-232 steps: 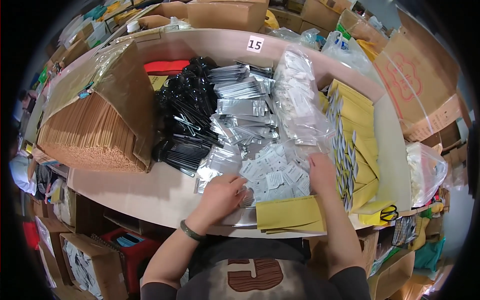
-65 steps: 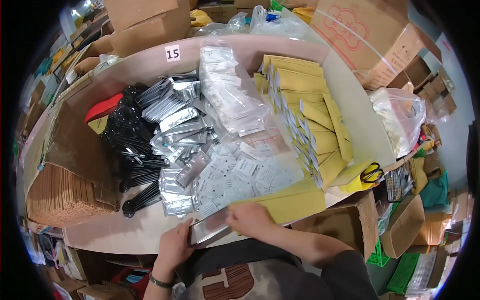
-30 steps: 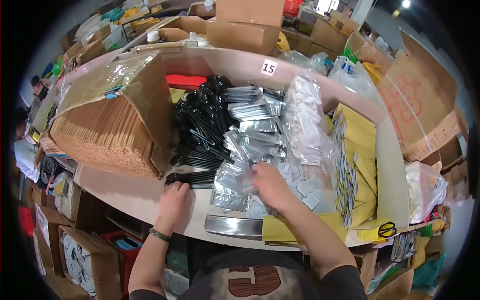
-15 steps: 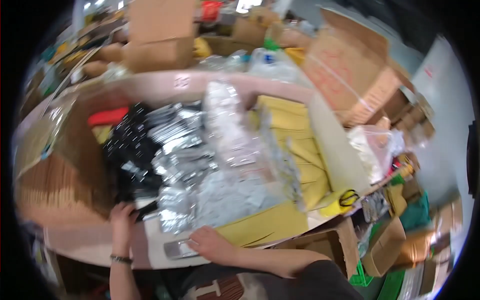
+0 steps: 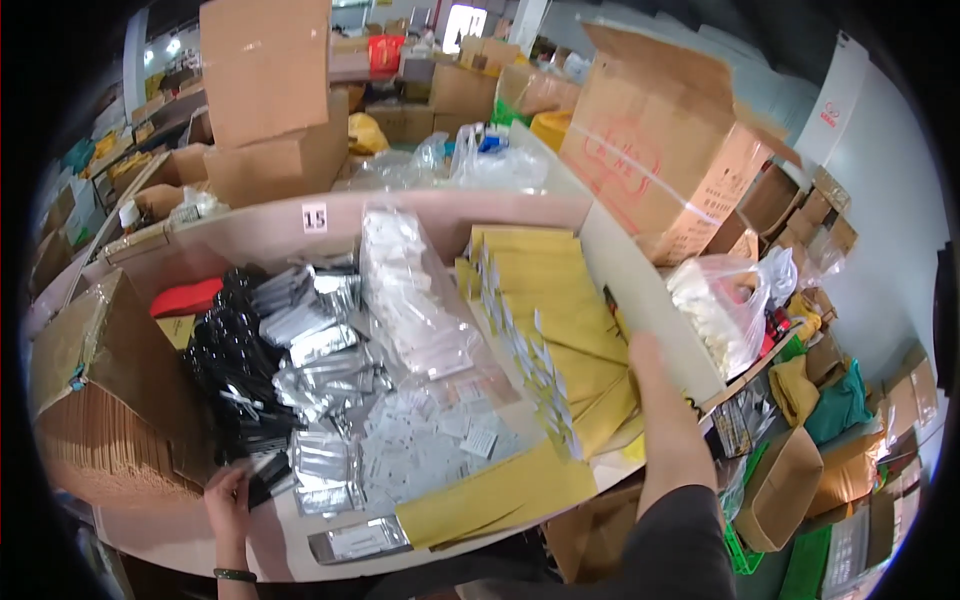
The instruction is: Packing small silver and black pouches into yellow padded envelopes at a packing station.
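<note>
Packet of flat silver film (image 5: 330, 546) lay along the pale wooden table's (image 5: 165, 535) near edge, with open board leftward; I saw the left hand (image 5: 228, 492) beside black plastic spoons (image 5: 232, 350), the right hand (image 5: 646, 354) beside yellow paper envelopes (image 5: 575, 320), neither grip readable.

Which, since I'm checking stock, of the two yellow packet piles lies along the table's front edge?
The low flat pile, right of the frontmost silver pouch; the larger pile extends back in overlapping rows along the right wall.
</note>
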`<control>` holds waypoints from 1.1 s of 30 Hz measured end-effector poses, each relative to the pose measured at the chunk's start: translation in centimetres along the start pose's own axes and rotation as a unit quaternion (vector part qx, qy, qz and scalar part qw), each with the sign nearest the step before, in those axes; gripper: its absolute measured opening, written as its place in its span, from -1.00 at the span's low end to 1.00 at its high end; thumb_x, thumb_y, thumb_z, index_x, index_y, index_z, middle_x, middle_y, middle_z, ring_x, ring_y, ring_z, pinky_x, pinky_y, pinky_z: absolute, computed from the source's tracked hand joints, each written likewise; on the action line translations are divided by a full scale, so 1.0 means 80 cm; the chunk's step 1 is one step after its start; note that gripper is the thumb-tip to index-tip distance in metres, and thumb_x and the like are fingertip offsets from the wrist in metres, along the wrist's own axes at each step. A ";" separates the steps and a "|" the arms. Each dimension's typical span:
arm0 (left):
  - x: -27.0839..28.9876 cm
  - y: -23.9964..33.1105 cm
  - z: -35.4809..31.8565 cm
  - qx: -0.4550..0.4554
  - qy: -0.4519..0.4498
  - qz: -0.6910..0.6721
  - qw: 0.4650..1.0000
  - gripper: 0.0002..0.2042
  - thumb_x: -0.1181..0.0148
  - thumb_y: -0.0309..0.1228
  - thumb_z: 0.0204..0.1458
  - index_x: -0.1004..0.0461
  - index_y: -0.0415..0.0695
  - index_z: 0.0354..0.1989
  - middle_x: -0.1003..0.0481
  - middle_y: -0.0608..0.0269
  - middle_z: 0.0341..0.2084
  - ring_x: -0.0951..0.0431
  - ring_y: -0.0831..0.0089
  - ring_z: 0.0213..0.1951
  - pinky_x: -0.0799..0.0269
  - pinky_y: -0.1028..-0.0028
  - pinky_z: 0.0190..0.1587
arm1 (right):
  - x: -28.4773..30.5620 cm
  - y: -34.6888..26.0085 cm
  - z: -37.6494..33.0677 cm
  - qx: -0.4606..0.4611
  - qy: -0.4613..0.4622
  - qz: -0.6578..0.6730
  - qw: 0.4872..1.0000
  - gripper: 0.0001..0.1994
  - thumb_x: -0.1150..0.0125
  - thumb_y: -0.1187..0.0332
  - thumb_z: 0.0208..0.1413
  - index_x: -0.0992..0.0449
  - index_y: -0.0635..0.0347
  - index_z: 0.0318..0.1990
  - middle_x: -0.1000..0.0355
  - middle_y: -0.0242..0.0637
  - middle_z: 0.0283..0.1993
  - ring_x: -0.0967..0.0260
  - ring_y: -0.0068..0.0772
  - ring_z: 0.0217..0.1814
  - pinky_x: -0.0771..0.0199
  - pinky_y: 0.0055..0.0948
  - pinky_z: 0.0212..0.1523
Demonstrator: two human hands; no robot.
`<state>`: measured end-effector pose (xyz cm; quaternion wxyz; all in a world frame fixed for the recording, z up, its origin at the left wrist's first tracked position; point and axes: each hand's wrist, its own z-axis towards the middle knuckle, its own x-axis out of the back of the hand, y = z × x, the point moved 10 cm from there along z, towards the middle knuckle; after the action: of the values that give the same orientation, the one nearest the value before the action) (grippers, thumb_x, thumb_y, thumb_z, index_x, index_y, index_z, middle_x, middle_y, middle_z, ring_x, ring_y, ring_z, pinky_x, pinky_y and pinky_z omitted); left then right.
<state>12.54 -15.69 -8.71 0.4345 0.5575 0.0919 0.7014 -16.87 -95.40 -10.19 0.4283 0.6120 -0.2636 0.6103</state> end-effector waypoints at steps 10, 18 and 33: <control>-0.046 0.064 -0.134 0.014 -0.025 0.112 0.993 -0.77 -0.17 -0.68 0.03 -0.59 -0.19 -0.15 -0.53 0.10 -0.38 -0.52 0.24 -0.32 -0.45 0.34 -0.24 | 0.112 -0.133 -0.165 0.313 -0.157 -0.001 0.937 -0.10 -0.35 0.50 -0.05 0.02 0.06 0.45 -0.12 0.18 0.39 -0.34 0.17 0.25 -0.39 -0.10 0.23; -0.092 0.085 -0.172 0.009 -0.001 0.085 0.996 -0.72 -0.11 -0.61 0.08 -0.58 -0.21 -0.02 -0.43 0.08 -0.26 -0.44 0.16 -0.17 -0.38 0.29 -0.08 | 0.056 -0.213 -0.016 0.165 -0.293 0.284 0.898 0.33 -0.53 0.68 -0.45 0.21 -0.26 0.52 0.01 0.26 0.45 -0.30 0.16 0.29 -0.32 -0.18 0.30; -0.079 0.108 -0.147 0.004 -0.023 -0.014 1.000 -0.64 -0.22 -0.64 -0.03 -0.61 -0.04 -0.03 -0.50 0.13 -0.25 -0.48 0.16 -0.18 -0.40 0.31 -0.11 | 0.048 -0.171 -0.055 0.273 -0.199 0.052 0.940 0.27 -0.61 0.49 -0.38 0.21 0.17 0.51 -0.17 0.17 0.40 -0.15 0.12 0.43 -0.29 -0.19 0.34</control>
<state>-1.99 -21.22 -12.10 0.4443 0.5740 0.0924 0.6816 -7.15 -84.15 -9.76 0.1513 0.7997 -0.1981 0.5462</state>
